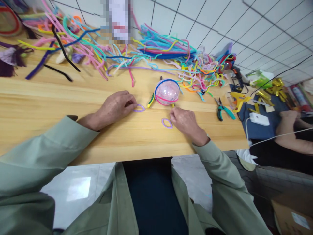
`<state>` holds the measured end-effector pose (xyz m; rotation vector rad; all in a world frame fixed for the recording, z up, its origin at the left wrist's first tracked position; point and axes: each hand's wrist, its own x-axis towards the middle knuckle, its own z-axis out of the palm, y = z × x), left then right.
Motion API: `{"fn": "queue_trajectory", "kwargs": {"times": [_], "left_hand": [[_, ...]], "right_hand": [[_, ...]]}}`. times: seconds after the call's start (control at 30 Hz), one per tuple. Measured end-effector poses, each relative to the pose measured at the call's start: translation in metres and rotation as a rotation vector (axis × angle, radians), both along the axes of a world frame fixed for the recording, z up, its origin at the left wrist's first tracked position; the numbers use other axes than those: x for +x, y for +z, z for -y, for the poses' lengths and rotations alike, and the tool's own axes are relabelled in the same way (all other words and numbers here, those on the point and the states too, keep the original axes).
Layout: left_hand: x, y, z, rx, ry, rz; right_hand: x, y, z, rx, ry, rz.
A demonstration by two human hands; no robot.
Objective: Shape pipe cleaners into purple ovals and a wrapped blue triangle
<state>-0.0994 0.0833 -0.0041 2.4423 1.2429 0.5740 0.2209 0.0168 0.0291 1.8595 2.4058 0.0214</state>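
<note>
My left hand (pixel 117 106) rests on the wooden table (pixel 117 140), thumb and fingertips pinched on one end of a purple pipe cleaner loop (pixel 139 108) bent to a leaf shape. A matching purple loop (pixel 167 123) lies beside my right hand (pixel 184 121), whose fingers are curled closed. What those fingers hold, if anything, is hidden; a yellow handle tip shows right above them. Between and beyond the hands sits a clear, pinkish ball (pixel 168 92) banded with blue and pink pipe cleaner. Pliers with a green and yellow handle (pixel 151 100) lie partly under it.
Piled pipe cleaners (pixel 163 44) line the back by the tiled wall. To the right are teal-handled pliers (pixel 223 111), a yellow glue gun (pixel 239 101) and a white power adapter (pixel 259 119) with cables. Another person's arm (pixel 290 130) rests at the far right.
</note>
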Motion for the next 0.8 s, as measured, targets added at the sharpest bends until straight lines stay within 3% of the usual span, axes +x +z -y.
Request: {"fn": "queue_trajectory", "kwargs": {"times": [0.17,0.3,0.53,0.8], "left_hand": [[0.000,-0.001,-0.001,-0.017,0.021,-0.022],[0.001,0.001,0.000,-0.024,0.029,-0.021],[0.002,0.004,0.002,-0.035,0.035,-0.008],[0.002,0.002,0.002,-0.021,0.038,-0.023]], "right_hand": [[0.026,0.000,0.011,0.003,-0.005,-0.160],[0.029,-0.002,0.020,-0.031,0.006,-0.206],[0.025,-0.009,0.022,0.003,0.103,-0.148],[0.006,-0.001,0.008,-0.066,0.128,0.034]]}}
